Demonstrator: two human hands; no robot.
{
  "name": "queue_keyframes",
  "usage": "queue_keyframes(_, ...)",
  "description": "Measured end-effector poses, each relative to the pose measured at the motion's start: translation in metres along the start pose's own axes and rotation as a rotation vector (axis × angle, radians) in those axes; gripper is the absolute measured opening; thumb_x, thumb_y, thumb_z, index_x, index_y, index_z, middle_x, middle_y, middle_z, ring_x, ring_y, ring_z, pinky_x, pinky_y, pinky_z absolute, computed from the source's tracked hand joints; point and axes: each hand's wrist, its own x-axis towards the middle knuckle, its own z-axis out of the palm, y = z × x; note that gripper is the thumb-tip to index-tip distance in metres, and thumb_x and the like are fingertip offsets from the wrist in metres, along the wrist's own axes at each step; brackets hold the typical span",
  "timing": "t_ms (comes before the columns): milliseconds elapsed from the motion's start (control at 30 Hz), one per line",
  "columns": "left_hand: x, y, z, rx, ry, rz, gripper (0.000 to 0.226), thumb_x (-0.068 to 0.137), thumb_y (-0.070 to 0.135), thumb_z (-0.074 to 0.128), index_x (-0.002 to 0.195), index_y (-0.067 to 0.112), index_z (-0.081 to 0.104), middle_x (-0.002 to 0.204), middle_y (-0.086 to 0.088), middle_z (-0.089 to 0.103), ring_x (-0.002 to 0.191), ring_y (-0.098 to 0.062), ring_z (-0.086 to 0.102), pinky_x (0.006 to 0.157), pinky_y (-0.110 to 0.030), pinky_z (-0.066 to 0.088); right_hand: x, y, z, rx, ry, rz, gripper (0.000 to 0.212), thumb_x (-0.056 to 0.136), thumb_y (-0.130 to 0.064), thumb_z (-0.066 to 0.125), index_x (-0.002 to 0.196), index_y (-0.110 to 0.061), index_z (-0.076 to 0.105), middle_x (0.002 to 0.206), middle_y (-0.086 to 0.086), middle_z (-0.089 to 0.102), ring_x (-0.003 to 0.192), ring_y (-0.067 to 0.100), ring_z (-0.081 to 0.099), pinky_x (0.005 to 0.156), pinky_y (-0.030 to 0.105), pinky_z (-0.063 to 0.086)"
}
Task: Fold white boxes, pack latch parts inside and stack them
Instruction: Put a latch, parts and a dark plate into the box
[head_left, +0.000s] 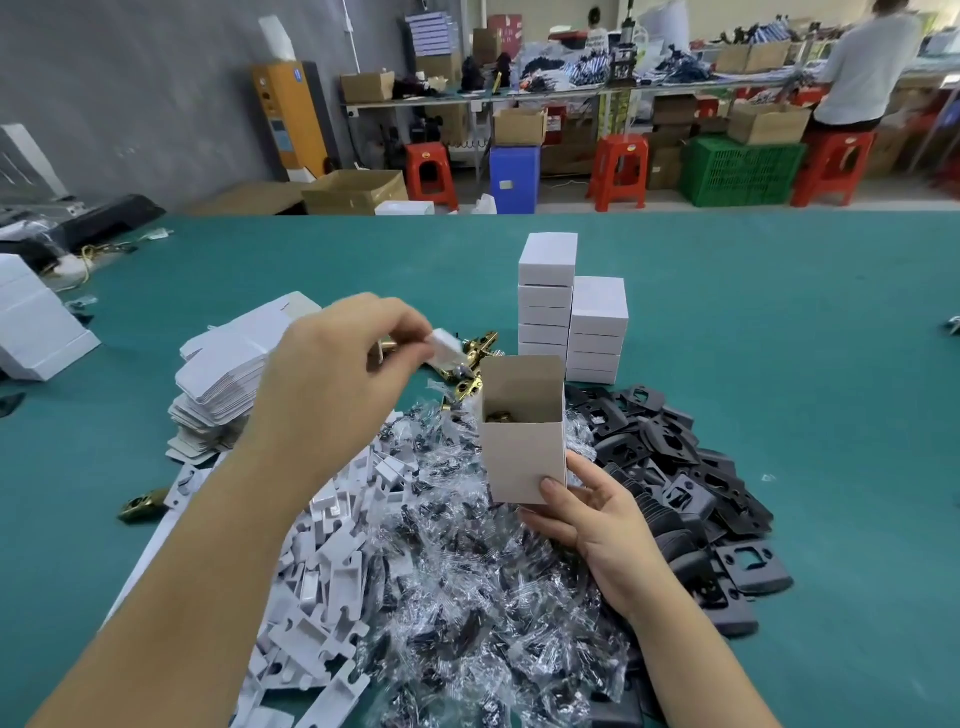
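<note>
My right hand (587, 514) grips an open white box (522, 447) by its lower end and holds it upright over the parts heap. A brass latch part (498, 415) lies inside it. My left hand (332, 374) hovers just left of the box's mouth and pinches a small white plastic part (447, 345) with a clear bag of screws dangling from it. Two stacks of closed white boxes (571, 312) stand behind on the green table (779, 338). Brass latches (480, 351) lie between my left hand and the stacks.
A pile of flat unfolded boxes (223, 384) sits at the left. White plastic pieces (322, 597), bagged screws (467, 597) and black plates (675, 467) are heaped in front of me. One brass part (143, 504) lies apart at the left. People work at benches beyond.
</note>
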Motion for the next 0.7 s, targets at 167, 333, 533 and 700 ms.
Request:
queue_keyframes(167, 0.007, 0.033, 0.016, -0.079, -0.145, 0.012, 0.007, 0.091, 0.014, 0.074, 0.096, 0.020, 0.077, 0.082, 0.012, 0.069, 0.070, -0.005, 0.058, 0.071, -0.029, 0.050, 0.001, 0.000, 0.000, -0.002, 0.003, 0.002, 0.068, 0.060, -0.041, 0.099, 0.122, -0.031, 0.074, 0.119, 0.017, 0.074, 0.107, 0.037, 0.073, 0.082, 0.037, 0.063)
queue_keyframes(333, 0.010, 0.039, 0.042, 0.092, -0.307, -0.018, 0.015, 0.100, 0.024, 0.062, 0.107, 0.026, 0.075, 0.101, 0.006, 0.073, 0.096, -0.022, 0.065, 0.083, -0.042, 0.051, 0.001, 0.001, -0.001, 0.008, -0.003, -0.010, 0.049, 0.078, -0.026, 0.087, 0.124, -0.030, 0.073, 0.120, 0.018, 0.074, 0.109, 0.039, 0.072, 0.083, 0.037, 0.063)
queue_keyframes(533, 0.018, 0.049, 0.057, 0.288, -0.524, -0.062, 0.025, 0.105, 0.030, 0.052, 0.115, 0.041, 0.072, 0.111, 0.014, 0.073, 0.106, -0.015, 0.062, 0.086, -0.032, 0.052, 0.000, 0.000, 0.000, -0.018, -0.012, -0.010, 0.045, 0.080, -0.025, 0.084, 0.123, -0.033, 0.073, 0.119, 0.017, 0.074, 0.107, 0.036, 0.073, 0.084, 0.036, 0.062)
queue_keyframes(700, 0.032, 0.054, 0.062, 0.402, -0.690, -0.053, 0.034, 0.106, 0.027, 0.048, 0.118, 0.050, 0.069, 0.114, 0.012, 0.072, 0.108, -0.021, 0.063, 0.084, -0.035, 0.055, 0.002, 0.003, -0.002, -0.016, -0.007, -0.005, 0.061, 0.072, -0.035, 0.090, 0.128, -0.028, 0.069, 0.118, 0.017, 0.075, 0.108, 0.036, 0.073, 0.083, 0.035, 0.063)
